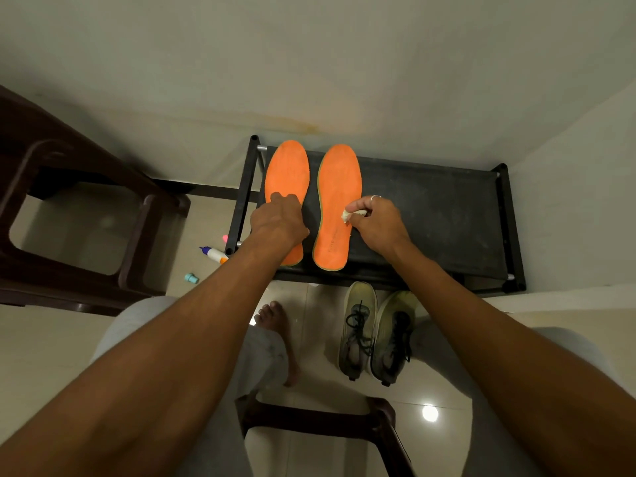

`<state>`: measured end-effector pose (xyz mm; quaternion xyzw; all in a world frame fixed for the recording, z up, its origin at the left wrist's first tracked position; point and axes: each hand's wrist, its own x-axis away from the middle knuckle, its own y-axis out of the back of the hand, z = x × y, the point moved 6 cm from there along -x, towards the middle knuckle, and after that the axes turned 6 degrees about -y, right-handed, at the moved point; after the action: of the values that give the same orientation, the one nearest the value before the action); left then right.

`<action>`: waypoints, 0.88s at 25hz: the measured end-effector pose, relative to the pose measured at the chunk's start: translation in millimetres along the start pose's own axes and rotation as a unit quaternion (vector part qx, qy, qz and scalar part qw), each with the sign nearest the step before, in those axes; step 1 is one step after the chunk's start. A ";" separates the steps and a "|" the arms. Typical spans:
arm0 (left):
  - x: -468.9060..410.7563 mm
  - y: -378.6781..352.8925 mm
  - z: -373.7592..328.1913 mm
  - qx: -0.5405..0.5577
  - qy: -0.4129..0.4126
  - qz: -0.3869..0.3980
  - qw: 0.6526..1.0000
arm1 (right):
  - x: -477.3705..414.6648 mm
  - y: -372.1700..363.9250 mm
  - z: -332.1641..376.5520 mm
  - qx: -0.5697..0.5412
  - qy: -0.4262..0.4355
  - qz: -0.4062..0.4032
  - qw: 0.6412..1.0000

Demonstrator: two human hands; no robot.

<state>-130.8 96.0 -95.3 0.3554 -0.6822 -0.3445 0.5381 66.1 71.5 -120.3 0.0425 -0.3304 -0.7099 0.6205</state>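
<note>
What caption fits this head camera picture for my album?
Left hand rests on the left insole; right hand pinches a pale wad at the right insole.

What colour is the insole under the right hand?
The insole is orange with a thin green rim; the head view shows it best.

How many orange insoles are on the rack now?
2. Both lie side by side on the rack: the left insole under the left hand, the right insole partly under the right hand, which pinches a wad. None looks hidden.
</note>
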 end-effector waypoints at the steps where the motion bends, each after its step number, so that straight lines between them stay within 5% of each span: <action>1: 3.6 4.5 0.9 0.022 -0.006 -0.030 0.999 | 1.7 2.1 5.0 -0.007 0.004 -0.001 1.000; 4: 22.2 20.1 4.4 0.085 -0.021 -0.112 0.990 | 10.3 0.8 21.4 -0.040 0.000 0.012 0.999; 10: 78.3 58.4 32.2 0.106 -0.038 -0.151 0.982 | 49.1 -23.9 83.2 -0.021 0.040 0.066 0.997; 17: 177.7 131.8 135.4 0.135 -0.005 -0.310 0.941 | 108.3 -65.9 199.7 -0.014 0.122 0.115 0.986; 22: 242.2 158.4 216.3 0.158 0.035 -0.353 0.922 | 140.5 -126.5 273.9 -0.013 0.150 0.153 0.977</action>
<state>-401.5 -11.5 118.6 0.6649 -0.5391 -0.3875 0.3421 -202.4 59.3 75.9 0.0892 -0.2273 -0.5965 0.7646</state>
